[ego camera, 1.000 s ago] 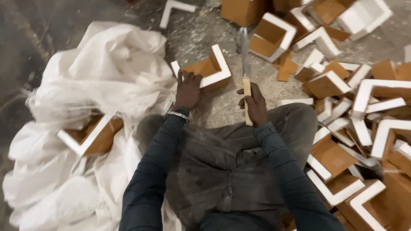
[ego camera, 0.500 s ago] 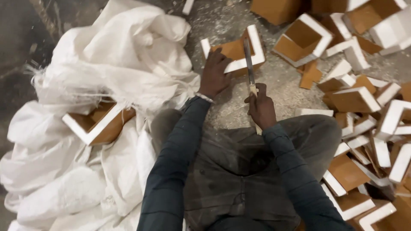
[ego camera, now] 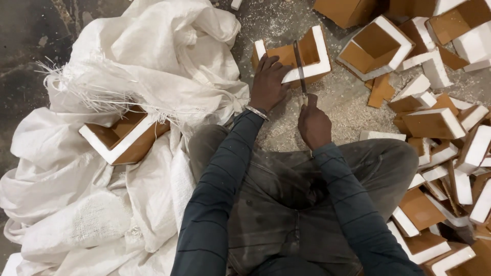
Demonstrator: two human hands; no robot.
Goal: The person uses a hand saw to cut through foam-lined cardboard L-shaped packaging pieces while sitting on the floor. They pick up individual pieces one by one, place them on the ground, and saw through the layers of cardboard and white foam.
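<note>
- Corner piece (ego camera: 299, 59): an angled section with tan brown faces and thick white edges lies on the dusty floor just ahead of the person's knees, among pale shavings (ego camera: 332, 110).
- Left hand (ego camera: 268, 84) lies spread flat over the near face of that piece, fingers pressing it down; nothing is enclosed in the palm.
- Right hand (ego camera: 313, 122) is clenched round the handle of a long narrow blade (ego camera: 299, 64), whose length lies across the white edge of the piece.
- Judged by its look, the white core is a light, crumbly material: stiff enough to hold its angle, yet easily chipped or crushed at the edges, as the loose crumbs suggest.
- Best hold seems to be on the broad brown faces, flat-palmed, well apart from the blade line; the thin white ends probably snap under a pinch.
- Being light, it would likely slide on the gritty floor unless pressed down.
- White woven sack (ego camera: 128, 168) to the left holds a similar piece (ego camera: 123, 138); many more lie in a heap (ego camera: 440, 153) to the right.
</note>
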